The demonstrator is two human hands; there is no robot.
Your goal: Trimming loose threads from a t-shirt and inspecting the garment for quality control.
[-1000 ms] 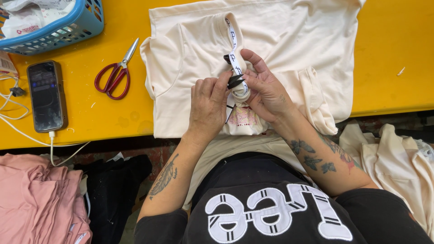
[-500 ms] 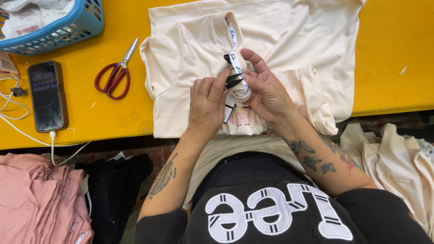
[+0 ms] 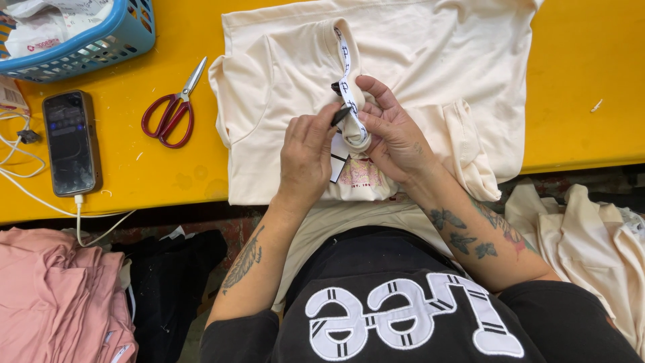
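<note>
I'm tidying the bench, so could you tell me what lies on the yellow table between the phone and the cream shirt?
In the head view, red-handled scissors lie on the yellow table between the phone and the cream shirt, touching neither.

Basket cut off at the edge (contents too); tags half hidden.

The person wears a black short-sleeved top with large white appliqué shapes; a feather tattoo marks the left forearm, butterfly tattoos the right forearm.
</note>
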